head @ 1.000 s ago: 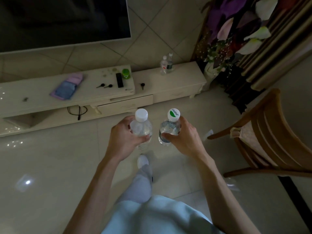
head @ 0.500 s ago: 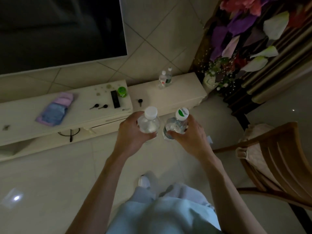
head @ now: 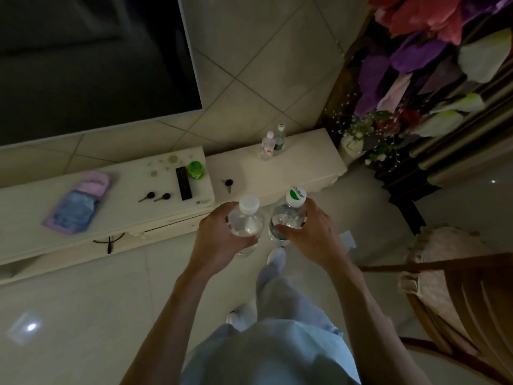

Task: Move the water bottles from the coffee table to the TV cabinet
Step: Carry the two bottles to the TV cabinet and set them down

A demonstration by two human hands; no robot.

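My left hand (head: 215, 240) grips a clear water bottle with a plain white cap (head: 247, 218). My right hand (head: 311, 232) grips a second clear bottle whose white cap carries a green mark (head: 288, 212). I hold both upright and side by side in front of me, just short of the front edge of the cream TV cabinet (head: 305, 157). Two more small bottles (head: 273, 141) stand together at the back of the cabinet's lower right section.
On the cabinet lie a black remote (head: 183, 183), a green-lidded jar (head: 195, 169), small keys (head: 229, 184) and a purple-blue pouch (head: 79, 202). A television (head: 83, 59) hangs above. A wooden chair (head: 458, 295) stands to my right; a vase of flowers (head: 354, 140) sits beside the cabinet.
I have walked closer to the cabinet with both bottles still in my hands. The cabinet now fills more of the view and the chair has slid down to the right.
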